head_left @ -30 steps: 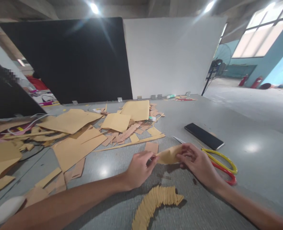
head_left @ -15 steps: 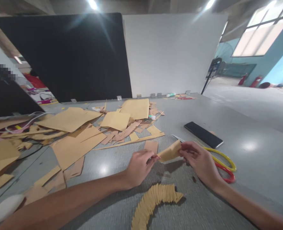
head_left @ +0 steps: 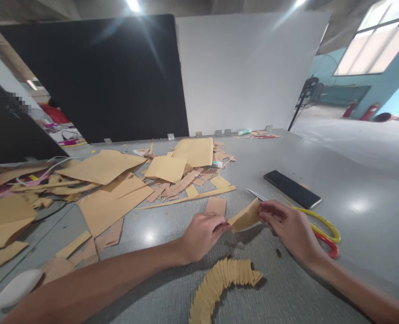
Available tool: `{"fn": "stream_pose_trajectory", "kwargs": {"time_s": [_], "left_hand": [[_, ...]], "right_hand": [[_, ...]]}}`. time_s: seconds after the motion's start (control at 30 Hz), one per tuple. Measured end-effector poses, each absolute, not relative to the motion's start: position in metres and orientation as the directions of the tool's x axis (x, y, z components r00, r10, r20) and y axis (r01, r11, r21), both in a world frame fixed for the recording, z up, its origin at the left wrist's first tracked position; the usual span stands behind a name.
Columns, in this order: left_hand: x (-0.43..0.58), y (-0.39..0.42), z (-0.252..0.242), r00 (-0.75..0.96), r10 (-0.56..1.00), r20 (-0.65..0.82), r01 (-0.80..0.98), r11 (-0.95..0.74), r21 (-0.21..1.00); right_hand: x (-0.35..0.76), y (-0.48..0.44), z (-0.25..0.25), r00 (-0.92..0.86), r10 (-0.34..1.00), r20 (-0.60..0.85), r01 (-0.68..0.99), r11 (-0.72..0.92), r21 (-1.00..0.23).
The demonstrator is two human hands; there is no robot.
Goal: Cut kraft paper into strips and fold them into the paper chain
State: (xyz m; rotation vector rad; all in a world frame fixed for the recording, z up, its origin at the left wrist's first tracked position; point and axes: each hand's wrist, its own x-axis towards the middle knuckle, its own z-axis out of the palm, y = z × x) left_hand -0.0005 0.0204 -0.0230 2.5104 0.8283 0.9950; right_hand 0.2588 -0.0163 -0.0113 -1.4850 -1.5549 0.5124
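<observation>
A small strip of tan paper (head_left: 244, 217) is stretched between my two hands, just above the grey table (head_left: 159, 288). My left hand (head_left: 206, 234) pinches its left end, while my right hand (head_left: 287, 227) grips the right end between thumb and fingers. Below them lies a curved chain of overlapping folded tan paper pieces (head_left: 216, 283), touched by neither hand. Scissors with yellow and red handles (head_left: 334, 234) lie partly hidden under my right hand, blades pointing away to the left. A brownish paper square (head_left: 217, 205) rests just beyond my left hand.
Tan paper sheets (head_left: 101, 166) and scraps spread over the left and middle of the table. A black phone (head_left: 292, 188) lies at right, a white computer mouse (head_left: 17, 288) at lower left. Behind stand a black panel (head_left: 111, 76) and a white panel (head_left: 249, 72). A glue stick (head_left: 244, 132) lies by the white panel.
The view has shifted slightly, so everything sits a little further right in the picture. Both hands keep hold of the paper strip, with hardly any change in grip.
</observation>
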Motion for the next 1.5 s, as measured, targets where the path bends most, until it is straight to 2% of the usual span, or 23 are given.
{"fn": "stream_pose_trajectory", "kwargs": {"time_s": [0.23,0.33,0.43,0.53,0.67,0.8,0.9,1.03,1.13,1.33,1.5], "left_hand": [[0.0,0.021,-0.026,0.613,0.558,0.559,0.34,-0.825,0.451],[-0.001,0.018,-0.023,0.553,0.55,0.626,0.395,-0.835,0.384],[-0.002,0.014,-0.016,0.544,0.524,0.655,0.387,-0.85,0.358],[-0.001,0.013,-0.01,0.631,0.509,0.585,0.356,-0.861,0.364],[0.004,0.014,-0.01,0.802,0.471,0.367,0.365,-0.873,0.324],[0.007,0.016,-0.012,0.792,0.498,0.352,0.397,-0.859,0.322],[0.007,0.016,-0.014,0.76,0.536,0.367,0.433,-0.839,0.329],[0.007,0.017,-0.017,0.735,0.573,0.363,0.47,-0.816,0.336],[0.007,0.017,-0.018,0.743,0.567,0.355,0.477,-0.821,0.314],[0.006,0.018,-0.018,0.757,0.559,0.337,0.486,-0.827,0.282],[0.006,0.018,-0.016,0.78,0.537,0.322,0.494,-0.844,0.21]], "right_hand": [[0.274,-0.013,-0.008,0.093,0.934,0.345,0.605,0.223,-0.765],[0.278,-0.012,-0.002,0.034,0.923,0.384,0.713,0.247,-0.657],[0.278,-0.012,-0.001,-0.118,0.897,0.425,0.766,0.355,-0.536],[0.274,-0.012,-0.007,-0.243,0.862,0.446,0.742,0.461,-0.486],[0.267,-0.014,-0.012,-0.352,0.825,0.443,0.708,0.544,-0.451],[0.267,-0.016,-0.014,-0.387,0.788,0.479,0.745,0.573,-0.341],[0.268,-0.019,-0.015,-0.472,0.786,0.399,0.756,0.594,-0.276],[0.268,-0.026,-0.013,-0.572,0.798,0.192,0.737,0.602,-0.308],[0.268,-0.027,-0.011,-0.611,0.784,0.108,0.722,0.608,-0.331],[0.268,-0.024,-0.012,-0.673,0.735,0.085,0.681,0.66,-0.318],[0.263,-0.025,-0.011,-0.676,0.731,0.095,0.686,0.67,-0.284]]}}
